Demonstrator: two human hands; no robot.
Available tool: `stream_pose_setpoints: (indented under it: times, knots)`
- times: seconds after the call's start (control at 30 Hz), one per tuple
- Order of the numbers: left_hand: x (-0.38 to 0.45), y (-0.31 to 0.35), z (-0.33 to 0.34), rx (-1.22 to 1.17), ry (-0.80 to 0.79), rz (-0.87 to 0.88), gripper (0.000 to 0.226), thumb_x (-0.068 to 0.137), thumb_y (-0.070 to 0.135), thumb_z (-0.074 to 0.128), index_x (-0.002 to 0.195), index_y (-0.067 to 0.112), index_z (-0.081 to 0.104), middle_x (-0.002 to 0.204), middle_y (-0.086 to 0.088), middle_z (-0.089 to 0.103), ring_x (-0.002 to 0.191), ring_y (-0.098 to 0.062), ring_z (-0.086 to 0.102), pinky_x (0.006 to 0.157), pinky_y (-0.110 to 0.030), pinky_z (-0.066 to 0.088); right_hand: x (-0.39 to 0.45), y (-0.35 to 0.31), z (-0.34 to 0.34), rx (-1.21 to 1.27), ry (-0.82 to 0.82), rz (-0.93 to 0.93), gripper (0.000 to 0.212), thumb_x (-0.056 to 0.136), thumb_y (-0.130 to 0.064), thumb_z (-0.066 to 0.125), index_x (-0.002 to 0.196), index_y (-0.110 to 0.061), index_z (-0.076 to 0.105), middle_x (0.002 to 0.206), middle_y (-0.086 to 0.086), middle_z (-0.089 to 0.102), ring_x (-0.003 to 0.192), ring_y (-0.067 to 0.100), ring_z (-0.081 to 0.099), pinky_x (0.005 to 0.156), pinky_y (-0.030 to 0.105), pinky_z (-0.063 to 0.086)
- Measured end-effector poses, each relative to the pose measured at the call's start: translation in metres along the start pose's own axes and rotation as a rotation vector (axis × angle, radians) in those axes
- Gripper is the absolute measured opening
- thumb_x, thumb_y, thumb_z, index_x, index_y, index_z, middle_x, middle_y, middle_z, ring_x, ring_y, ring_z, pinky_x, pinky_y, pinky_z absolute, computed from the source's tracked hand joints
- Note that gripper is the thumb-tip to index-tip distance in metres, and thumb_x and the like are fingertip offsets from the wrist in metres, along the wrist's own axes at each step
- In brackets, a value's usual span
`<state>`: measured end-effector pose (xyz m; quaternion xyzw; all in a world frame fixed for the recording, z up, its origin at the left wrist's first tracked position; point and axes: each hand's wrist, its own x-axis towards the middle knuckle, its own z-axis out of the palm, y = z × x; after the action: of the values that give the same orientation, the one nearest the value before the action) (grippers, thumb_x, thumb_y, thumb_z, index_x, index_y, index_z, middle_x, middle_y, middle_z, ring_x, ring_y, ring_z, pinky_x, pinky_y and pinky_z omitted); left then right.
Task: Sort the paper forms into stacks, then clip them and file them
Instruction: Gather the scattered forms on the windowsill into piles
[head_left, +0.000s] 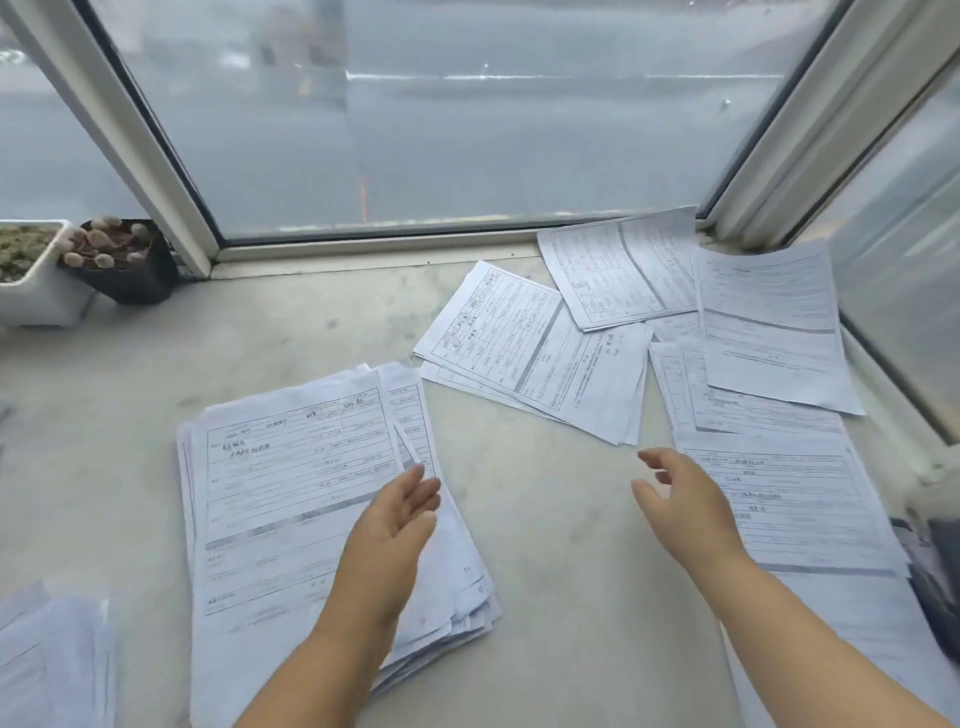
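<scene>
A thick, uneven stack of printed forms (291, 499) lies on the pale marble sill in front of me. My left hand (392, 525) hovers over its right edge with fingers straight and holds nothing. My right hand (680, 499) is open in the air between that stack and a pile of forms at the right (795, 504). A small fanned stack (540, 353) lies in the middle. Loose sheets (623, 270) and another sheet (769, 332) lie in the far right corner.
Window frames and glass close off the sill (208, 343) at the back and right. A white planter (31, 280) and a black pot with succulents (122, 260) stand far left. More papers (52, 660) lie at the near left; a dark object (935, 561) sits at the right edge.
</scene>
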<state>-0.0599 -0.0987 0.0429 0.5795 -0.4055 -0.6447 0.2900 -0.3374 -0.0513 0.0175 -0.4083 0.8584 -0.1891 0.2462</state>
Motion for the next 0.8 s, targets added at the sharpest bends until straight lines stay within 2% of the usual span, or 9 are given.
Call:
stream_pose_setpoints:
  times: [0.13, 0.2, 0.3, 0.47, 0.53, 0.6, 0.63, 0.7, 0.8]
  knots:
    - [0.028, 0.01, 0.065, -0.619, -0.092, -0.29, 0.048, 0.094, -0.006, 0.044, 0.14, 0.006, 0.04, 0.134, -0.011, 0.055, 0.126, -0.024, 0.051, 0.108, -0.038, 0.038, 0.042, 0.015, -0.015, -0.143, -0.035, -0.193, 0.043, 0.097, -0.02, 0.053, 0.14, -0.018, 0.048, 0.151, -0.003, 0.039, 0.139, 0.016, 0.036, 0.107, 0.03, 0.028]
    - [0.047, 0.013, 0.093, -0.76, -0.043, -0.347, 0.053, 0.095, -0.005, 0.044, 0.145, 0.004, 0.032, 0.142, -0.013, 0.046, 0.135, -0.027, 0.042, 0.112, -0.04, 0.033, 0.072, 0.015, -0.009, -0.21, -0.078, -0.32, 0.049, 0.099, -0.022, 0.048, 0.147, -0.019, 0.038, 0.159, -0.001, 0.027, 0.146, 0.018, 0.023, 0.117, 0.034, 0.014]
    - [0.078, 0.016, 0.126, -0.879, 0.085, -0.362, 0.051, 0.097, -0.004, 0.041, 0.146, 0.0, 0.028, 0.14, -0.015, 0.043, 0.142, -0.027, 0.03, 0.117, -0.042, 0.025, 0.108, 0.024, 0.0, -0.333, -0.137, -0.365, 0.055, 0.102, -0.027, 0.038, 0.154, -0.024, 0.02, 0.162, -0.003, 0.016, 0.149, 0.016, 0.014, 0.12, 0.038, 0.004]
    - [0.122, 0.03, 0.162, -0.847, 0.21, -0.329, 0.041, 0.096, 0.007, 0.046, 0.136, -0.002, 0.04, 0.144, -0.011, 0.042, 0.14, -0.022, 0.033, 0.115, -0.04, 0.027, 0.128, 0.051, 0.003, -0.38, -0.208, -0.462, 0.052, 0.101, -0.024, 0.035, 0.152, -0.023, 0.027, 0.161, -0.006, 0.021, 0.146, 0.014, 0.024, 0.119, 0.038, 0.012]
    - [0.137, 0.038, 0.174, -0.757, 0.253, -0.338, 0.027, 0.093, 0.017, 0.055, 0.118, 0.006, 0.054, 0.111, -0.005, 0.057, 0.112, -0.019, 0.054, 0.098, -0.03, 0.042, 0.131, 0.055, 0.002, -0.35, -0.177, -0.525, 0.051, 0.091, -0.021, 0.045, 0.141, -0.019, 0.05, 0.149, 0.0, 0.045, 0.132, 0.019, 0.049, 0.111, 0.045, 0.033]
    - [0.149, 0.049, 0.189, -0.587, 0.328, -0.371, 0.016, 0.089, 0.024, 0.064, 0.096, 0.012, 0.059, 0.079, 0.0, 0.05, 0.074, -0.013, 0.051, 0.07, -0.024, 0.044, 0.139, 0.058, 0.0, -0.353, -0.161, -0.569, 0.049, 0.069, -0.025, 0.062, 0.117, -0.02, 0.07, 0.124, -0.002, 0.068, 0.105, 0.016, 0.068, 0.089, 0.043, 0.053]
    - [0.154, 0.052, 0.195, -0.477, 0.357, -0.37, 0.013, 0.087, 0.024, 0.067, 0.089, 0.014, 0.06, 0.075, 0.001, 0.05, 0.068, -0.013, 0.048, 0.064, -0.024, 0.043, 0.142, 0.057, -0.002, -0.381, -0.163, -0.577, 0.049, 0.06, -0.026, 0.069, 0.109, -0.023, 0.073, 0.114, -0.005, 0.071, 0.096, 0.013, 0.071, 0.082, 0.04, 0.056]
    - [0.161, 0.053, 0.208, -0.289, 0.355, -0.305, 0.01, 0.084, 0.02, 0.071, 0.087, 0.016, 0.062, 0.081, 0.0, 0.061, 0.075, -0.015, 0.057, 0.071, -0.028, 0.05, 0.143, 0.056, -0.005, -0.41, -0.149, -0.599, 0.052, 0.05, -0.026, 0.075, 0.101, -0.027, 0.074, 0.107, -0.008, 0.073, 0.09, 0.009, 0.071, 0.078, 0.036, 0.057]
    - [0.166, 0.049, 0.227, -0.182, 0.381, -0.251, 0.008, 0.083, 0.013, 0.065, 0.09, 0.016, 0.065, 0.09, -0.003, 0.07, 0.085, -0.024, 0.065, 0.088, -0.041, 0.054, 0.142, 0.051, -0.013, -0.39, -0.165, -0.609, 0.041, 0.057, -0.027, 0.065, 0.097, -0.028, 0.073, 0.105, -0.009, 0.072, 0.087, 0.011, 0.071, 0.079, 0.037, 0.057]
